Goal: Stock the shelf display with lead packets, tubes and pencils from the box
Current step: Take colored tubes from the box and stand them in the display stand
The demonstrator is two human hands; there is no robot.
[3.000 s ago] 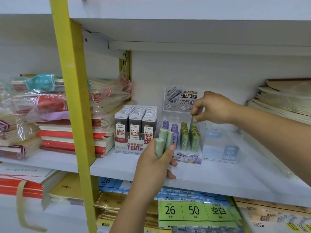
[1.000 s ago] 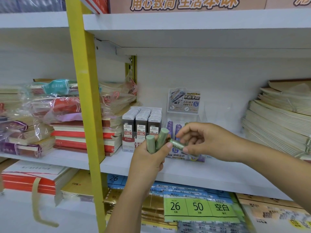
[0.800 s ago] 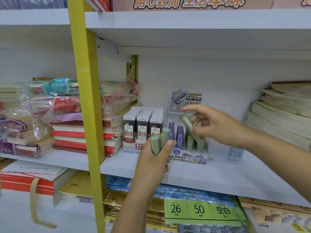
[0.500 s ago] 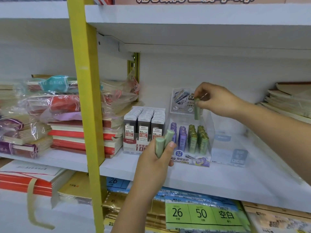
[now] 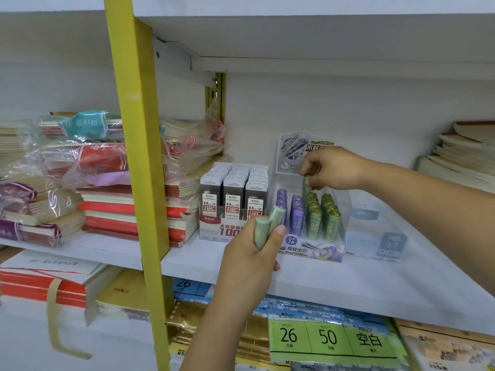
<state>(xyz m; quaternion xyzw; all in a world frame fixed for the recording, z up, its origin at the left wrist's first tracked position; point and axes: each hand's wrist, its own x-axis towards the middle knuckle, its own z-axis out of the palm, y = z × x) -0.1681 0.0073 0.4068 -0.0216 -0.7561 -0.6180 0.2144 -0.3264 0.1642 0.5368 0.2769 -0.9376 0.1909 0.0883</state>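
A clear display stand (image 5: 344, 210) sits on the white shelf (image 5: 334, 285), holding purple lead tubes (image 5: 294, 212) on its left and green lead tubes (image 5: 322, 215) on its right. My right hand (image 5: 332, 168) pinches one green tube (image 5: 305, 187) by its top, upright, at the back of the green rows. My left hand (image 5: 253, 259) hovers in front of the stand and grips two pale green tubes (image 5: 267, 223). Left of the stand is a box of grey lead packets (image 5: 234, 195).
A yellow upright post (image 5: 136, 170) divides the shelving. Stacks of wrapped notebooks (image 5: 107, 188) fill the left, paper stacks (image 5: 460, 153) the far right. A low clear box (image 5: 375, 236) stands right of the display. Green price labels (image 5: 326, 338) lie on the shelf below.
My right hand took one green tube from my left hand, carried it up over the stand and has now lowered it into the back of the green rows. Two tubes stay in my left hand.
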